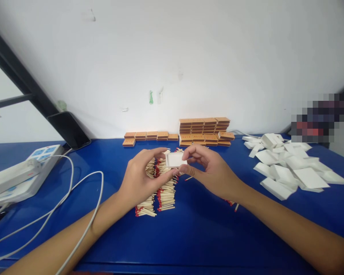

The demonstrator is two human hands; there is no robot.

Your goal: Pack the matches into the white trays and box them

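Note:
A small white matchbox tray (pixel 174 159) is held up in front of me, its hollow side facing me. My right hand (pixel 208 166) pinches its right end between thumb and fingers. At its left end, my left hand (pixel 141 172) curves its thumb and forefinger around the tray, the thumb below and the forefinger above. Beneath and behind the hands, rows of red-tipped matches (pixel 166 193) lie on the blue table (pixel 195 236). More loose matches (pixel 235 206) show partly from under my right forearm.
Stacked orange matchboxes (pixel 205 126) stand against the wall, with a low row of matchboxes (pixel 151 135) to their left. White trays (pixel 292 162) are heaped at the right. On the left are a power strip (pixel 43 152), a white cable (pixel 99 198) crossing my left forearm, and a dark phone-like slab (pixel 68 130).

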